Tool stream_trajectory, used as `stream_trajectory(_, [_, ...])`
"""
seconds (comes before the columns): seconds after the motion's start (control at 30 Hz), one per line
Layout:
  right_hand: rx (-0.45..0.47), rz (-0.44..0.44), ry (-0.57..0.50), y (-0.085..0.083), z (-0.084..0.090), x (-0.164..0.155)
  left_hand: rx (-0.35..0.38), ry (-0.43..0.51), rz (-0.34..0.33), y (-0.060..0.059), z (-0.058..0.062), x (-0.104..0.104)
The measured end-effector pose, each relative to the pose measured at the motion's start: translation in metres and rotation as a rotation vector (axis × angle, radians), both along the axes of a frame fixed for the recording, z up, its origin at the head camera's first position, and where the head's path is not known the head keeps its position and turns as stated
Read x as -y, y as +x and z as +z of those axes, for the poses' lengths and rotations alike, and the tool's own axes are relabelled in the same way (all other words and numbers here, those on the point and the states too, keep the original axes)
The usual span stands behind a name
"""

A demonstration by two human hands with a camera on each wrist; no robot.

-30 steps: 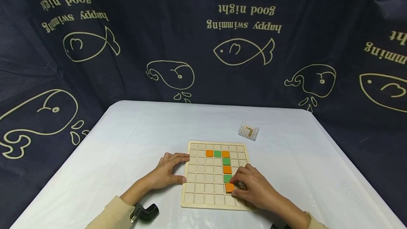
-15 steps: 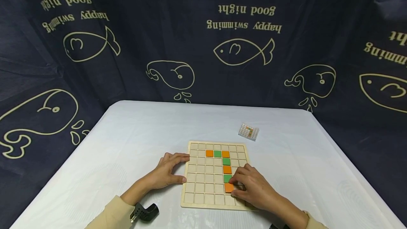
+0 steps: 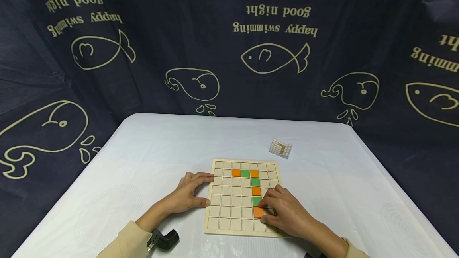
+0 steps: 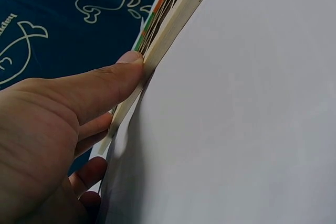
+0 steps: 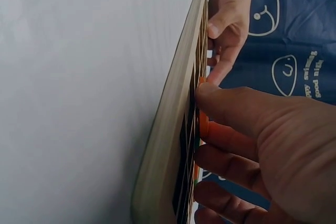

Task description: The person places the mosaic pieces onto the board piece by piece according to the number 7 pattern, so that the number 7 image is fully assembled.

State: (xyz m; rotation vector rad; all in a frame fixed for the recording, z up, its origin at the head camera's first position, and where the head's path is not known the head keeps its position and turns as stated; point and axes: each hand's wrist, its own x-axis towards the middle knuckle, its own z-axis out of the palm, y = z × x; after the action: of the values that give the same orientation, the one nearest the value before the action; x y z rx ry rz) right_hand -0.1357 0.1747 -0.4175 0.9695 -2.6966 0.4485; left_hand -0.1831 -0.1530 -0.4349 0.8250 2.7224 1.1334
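I see a white cloth-covered table (image 3: 150, 158) set against a dark navy curtain printed with cream fish and whales (image 3: 222, 51), and on it, near the front edge, lies a pale wooden grid board (image 3: 229, 202) carrying orange and green square tiles in a hooked line. My left hand (image 3: 186, 194) steadies the board's left edge, thumb and fingers spread and pressing the rim, while my right hand (image 3: 287, 210) pinches a flat orange square tile (image 3: 258, 212) sitting in a cell in the board's lower right, directly below a green tile (image 3: 256, 201). A small printed pattern card (image 3: 280, 148) lies well apart beyond the board.
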Motion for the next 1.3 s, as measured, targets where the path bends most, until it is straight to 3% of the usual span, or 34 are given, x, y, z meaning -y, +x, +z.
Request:
stream_trajectory(0.4, [0.036, -0.041, -0.054, -0.001, 0.006, -0.004, 0.004, -0.014, 0.007, 0.001, 0.0, 0.0])
stream_trajectory(0.83, [-0.057, -0.123, -0.124, -0.011, 0.011, -0.014, -0.044, -0.055, 0.007, 0.003, 0.006, 0.0])
stream_trajectory(1.13, [-0.044, -0.246, -0.156, -0.017, 0.02, -0.021, -0.159, -0.106, 0.104, 0.01, 0.016, 0.004])
stream_trajectory(1.3, [-0.081, -0.301, -0.141, -0.021, 0.022, -0.025, -0.242, -0.146, 0.159, 0.017, 0.024, 0.004])
